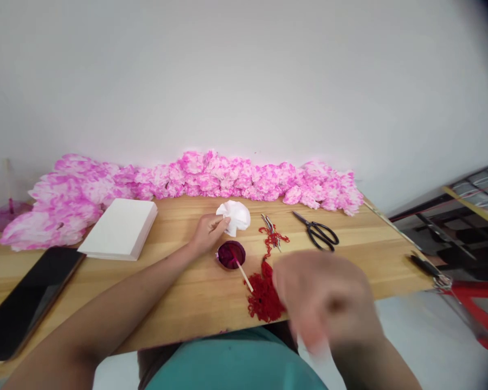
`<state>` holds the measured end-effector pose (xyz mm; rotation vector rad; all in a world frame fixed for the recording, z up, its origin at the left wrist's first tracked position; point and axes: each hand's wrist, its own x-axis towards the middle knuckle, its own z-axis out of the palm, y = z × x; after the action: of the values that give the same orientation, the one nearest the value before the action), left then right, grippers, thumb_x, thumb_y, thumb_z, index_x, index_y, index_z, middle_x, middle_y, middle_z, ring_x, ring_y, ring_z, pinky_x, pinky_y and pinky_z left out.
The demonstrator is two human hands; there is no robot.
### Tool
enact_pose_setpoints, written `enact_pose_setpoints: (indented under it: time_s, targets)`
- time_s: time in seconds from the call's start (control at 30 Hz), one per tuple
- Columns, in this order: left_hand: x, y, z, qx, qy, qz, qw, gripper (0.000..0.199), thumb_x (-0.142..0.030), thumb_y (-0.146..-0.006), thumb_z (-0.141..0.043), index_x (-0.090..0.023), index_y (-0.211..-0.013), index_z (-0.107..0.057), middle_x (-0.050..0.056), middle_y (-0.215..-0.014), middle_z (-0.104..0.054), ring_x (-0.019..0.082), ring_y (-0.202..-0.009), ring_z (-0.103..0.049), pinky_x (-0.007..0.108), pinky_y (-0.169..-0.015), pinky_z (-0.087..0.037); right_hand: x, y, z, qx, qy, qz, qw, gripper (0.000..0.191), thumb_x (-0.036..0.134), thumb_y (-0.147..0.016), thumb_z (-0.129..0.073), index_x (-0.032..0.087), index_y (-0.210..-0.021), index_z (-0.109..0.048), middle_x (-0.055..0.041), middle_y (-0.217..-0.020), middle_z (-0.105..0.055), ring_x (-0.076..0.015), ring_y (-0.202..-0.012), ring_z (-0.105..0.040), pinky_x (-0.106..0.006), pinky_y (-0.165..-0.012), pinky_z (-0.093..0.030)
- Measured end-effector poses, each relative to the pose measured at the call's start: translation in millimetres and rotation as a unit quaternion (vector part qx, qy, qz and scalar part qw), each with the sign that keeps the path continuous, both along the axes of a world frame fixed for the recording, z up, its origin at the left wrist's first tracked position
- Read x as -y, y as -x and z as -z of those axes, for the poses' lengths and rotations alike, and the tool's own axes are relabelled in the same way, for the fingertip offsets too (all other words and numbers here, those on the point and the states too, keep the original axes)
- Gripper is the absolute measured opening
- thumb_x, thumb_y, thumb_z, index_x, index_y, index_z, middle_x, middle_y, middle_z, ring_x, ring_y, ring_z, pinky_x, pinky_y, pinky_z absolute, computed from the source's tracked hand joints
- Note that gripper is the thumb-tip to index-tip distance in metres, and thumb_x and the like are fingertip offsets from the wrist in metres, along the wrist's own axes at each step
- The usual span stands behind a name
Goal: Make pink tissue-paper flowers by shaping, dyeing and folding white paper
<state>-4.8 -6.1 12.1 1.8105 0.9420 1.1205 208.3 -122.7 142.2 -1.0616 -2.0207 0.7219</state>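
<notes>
My left hand (210, 232) pinches the edge of a white ruffled paper flower (235, 216) above the table. Just below it stands a small bowl of dark magenta dye (231, 254), with a thin wooden stick (245, 275) leaning out over its rim. My right hand (325, 298) is raised close to the camera at the table's front edge, blurred, its fingers seemingly curled; whether anything is in them I cannot make out. Beside it, partly covered, lies a tangle of red yarn (264, 297). Farther back, a strand of that yarn reaches some thin wire pieces (271, 225).
Pink-and-white paper flowers (228, 176) line the wall. A white paper stack (120, 225) and a black phone (28, 298) lie at left. Black-handled scissors (319, 232) rest at right. Near the right edge are a black-handled tool (425, 265) and a red frame (480, 309).
</notes>
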Motion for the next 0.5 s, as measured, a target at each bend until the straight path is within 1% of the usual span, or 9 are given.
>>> enact_pose_setpoints:
  time_s: [0.1,0.13,0.17,0.23,0.33,0.4,0.5]
  targets:
    - [3,0,-2.4,-0.019,-0.033,-0.003,0.999,0.057,-0.059,-0.091,-0.042,-0.018,-0.052,-0.05,-0.001,-0.049,-0.043,0.012,-0.052,-0.042,0.025,-0.055,-0.031,-42,12,20.6,0.006,-0.006,0.128,0.992,0.038,0.053,-0.09,-0.054,0.024,-0.069,-0.067,-0.0035,-0.064,-0.065,-0.0172,-0.061,-0.057,-0.031,-0.059,-0.044]
    - [3,0,-3.1,-0.024,-0.042,-0.004,0.999,0.058,-0.06,-0.091,-0.041,-0.018,-0.052,-0.049,-0.002,-0.049,-0.042,0.012,-0.052,-0.042,0.025,-0.055,-0.031,-55,14,29.4,0.023,-0.013,0.159,0.987,0.039,0.05,-0.091,-0.053,0.022,-0.069,-0.067,-0.0038,-0.067,-0.066,-0.017,-0.063,-0.058,-0.03,-0.061,-0.043]
    - [4,0,-3.7,-0.029,-0.05,-0.005,0.998,0.058,-0.06,-0.091,-0.04,-0.018,-0.052,-0.049,-0.002,-0.049,-0.041,0.012,-0.051,-0.041,0.025,-0.055,-0.031,-66,15,38.2,0.051,-0.023,0.171,0.984,0.038,0.048,-0.092,-0.051,0.02,-0.071,-0.067,-0.0043,-0.07,-0.067,-0.0171,-0.066,-0.058,-0.03,-0.063,-0.041]
    - [5,-1,-4.4,-0.036,-0.063,-0.003,0.997,0.058,-0.06,-0.091,-0.04,-0.018,-0.052,-0.049,-0.002,-0.049,-0.041,0.012,-0.051,-0.041,0.026,-0.055,-0.03,-81,16,53.7,0.083,-0.024,0.161,0.983,0.035,0.045,-0.094,-0.05,0.02,-0.083,-0.07,-0.0044,-0.077,-0.069,-0.017,-0.072,-0.059,-0.03,-0.067,-0.04]
    - [5,-1,-3.9,-0.049,-0.087,0.0,0.995,0.056,-0.056,-0.093,-0.039,-0.018,-0.052,-0.049,-0.002,-0.049,-0.041,0.012,-0.051,-0.039,0.026,-0.056,-0.029,-92,18,67.9,0.1,-0.008,0.148,0.984,0.029,0.045,-0.09,-0.058,0.022,-0.103,-0.071,-0.0033,-0.085,-0.071,-0.0165,-0.075,-0.06,-0.028,-0.068,-0.041]
    - [5,-1,-2.9,-0.059,-0.104,0.001,0.993,0.055,-0.052,-0.094,-0.039,-0.018,-0.052,-0.047,-0.002,-0.049,-0.039,0.012,-0.05,-0.038,0.026,-0.056,-0.028,-97,21,72.2,0.1,-0.008,0.151,0.983,0.028,0.042,-0.088,-0.062,0.023,-0.107,-0.071,-0.0023,-0.086,-0.071,-0.0159,-0.076,-0.061,-0.028,-0.068,-0.041]
    - [4,-1,-1.7,-0.073,-0.111,0.001,0.991,0.051,-0.047,-0.094,-0.039,-0.018,-0.051,-0.044,-0.002,-0.049,-0.037,0.011,-0.051,-0.038,0.026,-0.056,-0.027,-105,25,75.6,0.076,-0.003,0.141,0.987,0.022,0.033,-0.087,-0.062,0.024,-0.106,-0.07,-0.0005,-0.083,-0.071,-0.0149,-0.074,-0.062,-0.027,-0.067,-0.041]
